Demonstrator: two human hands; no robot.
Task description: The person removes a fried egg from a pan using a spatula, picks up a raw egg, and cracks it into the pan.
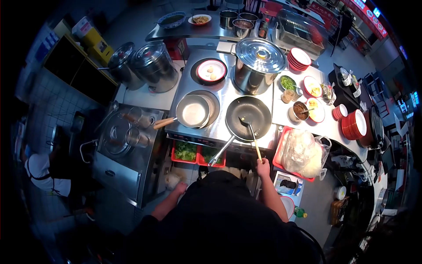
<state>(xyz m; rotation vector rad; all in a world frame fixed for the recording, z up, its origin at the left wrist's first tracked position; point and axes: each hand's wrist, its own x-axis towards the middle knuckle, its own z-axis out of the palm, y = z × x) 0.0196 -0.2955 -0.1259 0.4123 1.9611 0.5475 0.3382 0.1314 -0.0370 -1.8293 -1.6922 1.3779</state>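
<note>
My right hand point(263, 168) is closed round the wooden handle of a spatula point(258, 150). The spatula's dark head rests inside a black frying pan point(255, 109), where a small yellowish bit lies. The pan sits on the stove, its metal handle pointing toward me. Low on the left, my left hand point(180, 189) looks closed beside my body; something pale shows at its edge, too small to make out. Left of the frying pan stands a saucepan point(193, 111) with a wooden handle. Below the stove front are red trays of leafy greens point(185, 150).
Behind the frying pan stands a tall lidded stockpot point(260, 57). A plate point(211, 70) with pale round pieces sits at the back left. On the right are a bagged white mass point(301, 152), a sauce container point(299, 112) and stacked bowls point(354, 125). A sink unit point(118, 163) stands left.
</note>
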